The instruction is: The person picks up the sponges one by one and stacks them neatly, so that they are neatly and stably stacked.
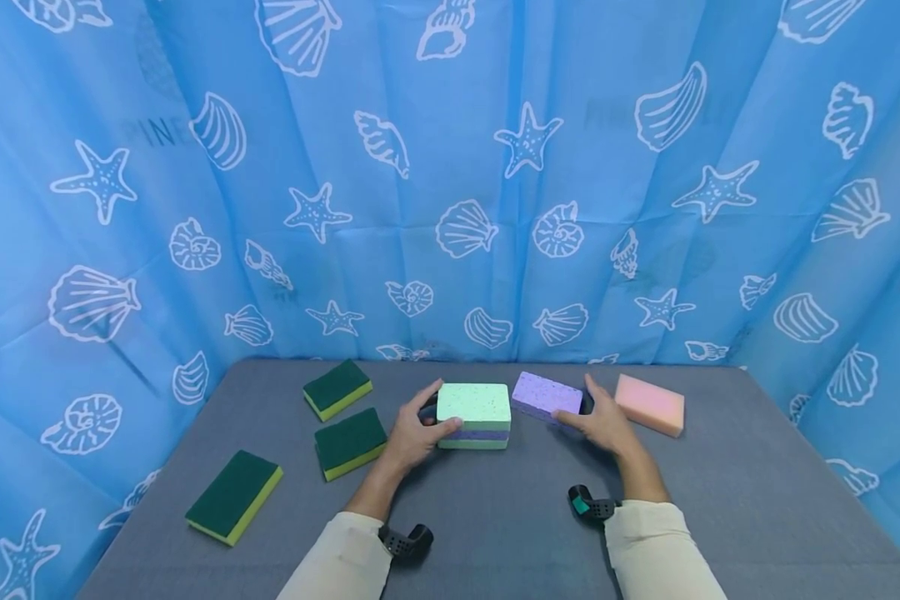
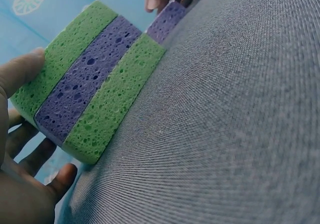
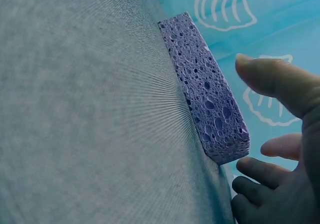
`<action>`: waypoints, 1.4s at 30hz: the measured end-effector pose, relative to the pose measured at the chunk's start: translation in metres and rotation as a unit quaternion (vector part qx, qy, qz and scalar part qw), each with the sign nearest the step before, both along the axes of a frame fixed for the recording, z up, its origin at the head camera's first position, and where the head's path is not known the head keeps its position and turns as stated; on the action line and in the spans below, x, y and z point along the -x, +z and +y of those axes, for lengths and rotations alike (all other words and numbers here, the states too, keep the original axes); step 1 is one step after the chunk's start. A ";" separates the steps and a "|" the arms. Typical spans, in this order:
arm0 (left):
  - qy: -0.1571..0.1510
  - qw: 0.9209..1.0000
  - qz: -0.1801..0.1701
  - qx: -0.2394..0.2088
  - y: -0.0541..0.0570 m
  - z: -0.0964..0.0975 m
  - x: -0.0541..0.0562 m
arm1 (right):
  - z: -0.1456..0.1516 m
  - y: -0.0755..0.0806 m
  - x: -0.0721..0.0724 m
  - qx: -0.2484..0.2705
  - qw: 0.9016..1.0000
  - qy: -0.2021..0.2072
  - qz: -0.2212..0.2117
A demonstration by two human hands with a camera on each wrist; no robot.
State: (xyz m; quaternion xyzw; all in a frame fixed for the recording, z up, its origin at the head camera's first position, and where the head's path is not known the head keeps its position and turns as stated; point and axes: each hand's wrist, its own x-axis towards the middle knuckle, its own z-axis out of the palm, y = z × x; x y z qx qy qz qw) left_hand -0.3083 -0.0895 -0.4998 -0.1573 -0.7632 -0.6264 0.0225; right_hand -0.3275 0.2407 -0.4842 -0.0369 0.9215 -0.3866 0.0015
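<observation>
A stack of sponges stands near the table's back: a light green sponge on top, a purple sponge in the middle and another green sponge below. My left hand holds the top green sponge at its left end, thumb along the front and index finger at the back corner. To the right, a single purple sponge lies flat on the table. Around its right end is my right hand, thumb and fingers spread, with gaps showing in the right wrist view.
Several green-and-yellow scrub sponges, including one nearest the front, lie on the left of the grey table. A pink-orange sponge lies just right of my right hand. A blue shell-print curtain rises behind the table and along its sides.
</observation>
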 end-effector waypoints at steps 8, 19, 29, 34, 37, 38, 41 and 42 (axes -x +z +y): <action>0.000 1.000 -0.001 0.003 -0.001 0.000 0.001 | -0.002 -0.005 0.001 0.000 1.000 0.003 -0.014; -0.001 1.000 0.004 -0.001 0.000 0.000 0.002 | -0.004 -0.008 0.000 -0.025 0.999 0.001 -0.024; -0.006 1.000 0.007 -0.006 -0.002 -0.001 0.002 | -0.004 -0.010 0.000 -0.040 0.999 -0.025 -0.017; -0.007 1.000 -0.005 -0.004 -0.001 -0.001 0.002 | -0.001 -0.008 0.001 -0.038 0.999 -0.031 -0.001; -0.010 1.000 -0.010 -0.003 -0.001 -0.001 0.002 | 0.000 -0.006 0.001 -0.040 0.999 -0.033 0.006; -0.013 1.000 -0.010 -0.005 0.000 0.000 0.002 | 0.000 -0.006 0.001 -0.038 0.999 -0.036 0.003; -0.018 1.000 -0.015 -0.013 0.000 0.000 0.001 | 0.001 -0.005 0.000 -0.037 0.998 -0.041 -0.001; -0.019 1.000 -0.016 -0.015 0.000 0.000 0.001 | 0.001 -0.005 0.000 -0.036 0.998 -0.043 -0.003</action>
